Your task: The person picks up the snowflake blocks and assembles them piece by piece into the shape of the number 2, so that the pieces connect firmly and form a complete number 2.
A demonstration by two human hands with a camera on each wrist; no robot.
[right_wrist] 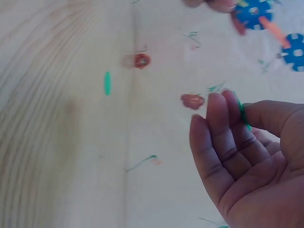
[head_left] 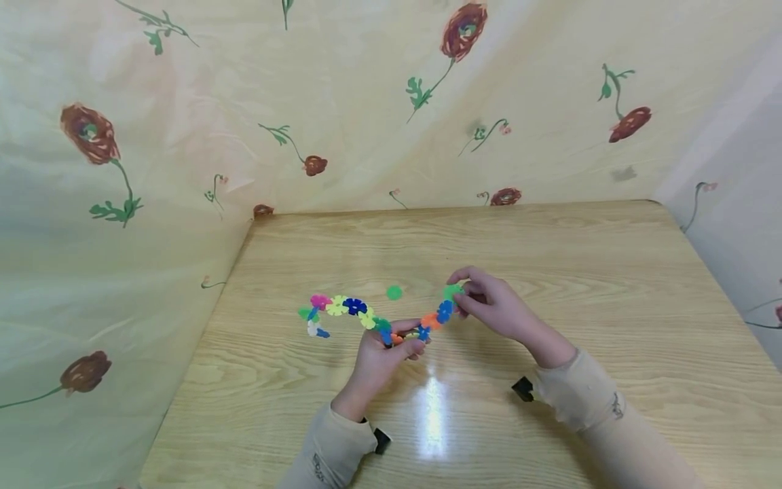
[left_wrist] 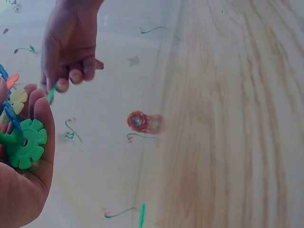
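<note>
A chain of interlocking plastic snowflake discs in pink, yellow, blue, green, orange and white (head_left: pixel 354 306) stretches above the table. My left hand (head_left: pixel 377 360) holds it near the middle, thumb over the discs; in the left wrist view a green notched disc (left_wrist: pixel 28 145) lies against its fingers. At the chain's right end, my right hand (head_left: pixel 497 309) pinches a light green disc (head_left: pixel 453 291) between thumb and fingertips, right by a blue disc (head_left: pixel 444 311). In the right wrist view that green disc (right_wrist: pixel 243 114) shows edge-on. The chain's left end curls round to a white disc (head_left: pixel 313 328).
One loose green disc (head_left: pixel 394 293) lies on the wooden table (head_left: pixel 275 407) beyond the hands. A flower-patterned cloth (head_left: pixel 366 81) hangs behind the table and along its sides. Each sleeve cuff has a black piece (head_left: pixel 523 388) beside it.
</note>
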